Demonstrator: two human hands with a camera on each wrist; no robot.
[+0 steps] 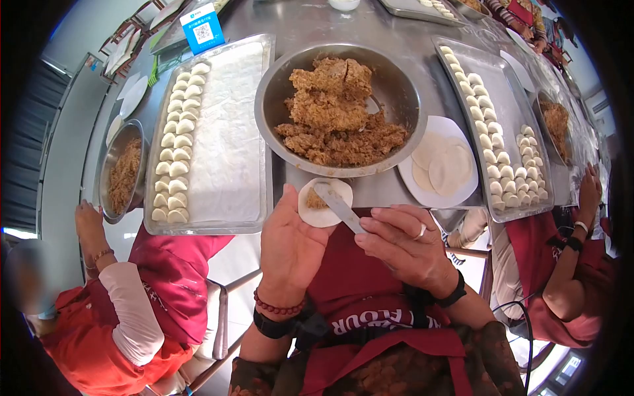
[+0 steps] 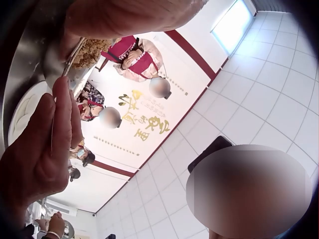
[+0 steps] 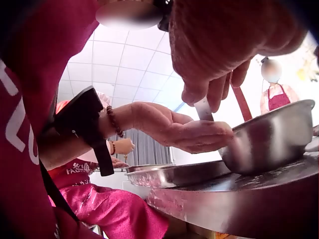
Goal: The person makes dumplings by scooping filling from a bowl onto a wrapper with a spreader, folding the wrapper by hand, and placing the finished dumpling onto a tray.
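The left hand (image 1: 290, 247) is palm up, with a round dough wrapper (image 1: 341, 218) lying on its fingers. Brown filling (image 1: 315, 200) sits on the wrapper. The right hand (image 1: 413, 251) pinches a flat metal spatula (image 1: 342, 210), whose tip touches the filling. In the left wrist view the filling (image 2: 90, 54) shows under the left hand (image 2: 129, 15), beside the right hand (image 2: 42, 144). The right wrist view shows the left hand (image 3: 169, 128) from the side, its fingers extended, below the right hand (image 3: 224, 45) and spatula (image 3: 203, 108); the wrapper is hidden there.
A large steel bowl (image 1: 264, 119) of filling stands just beyond the hands. Trays of dumplings lie left (image 1: 267, 132) and right (image 1: 543, 142). A white plate (image 1: 429, 198) holds wrappers. A blue code sign (image 1: 203, 30) stands behind the left tray. People sit on both sides.
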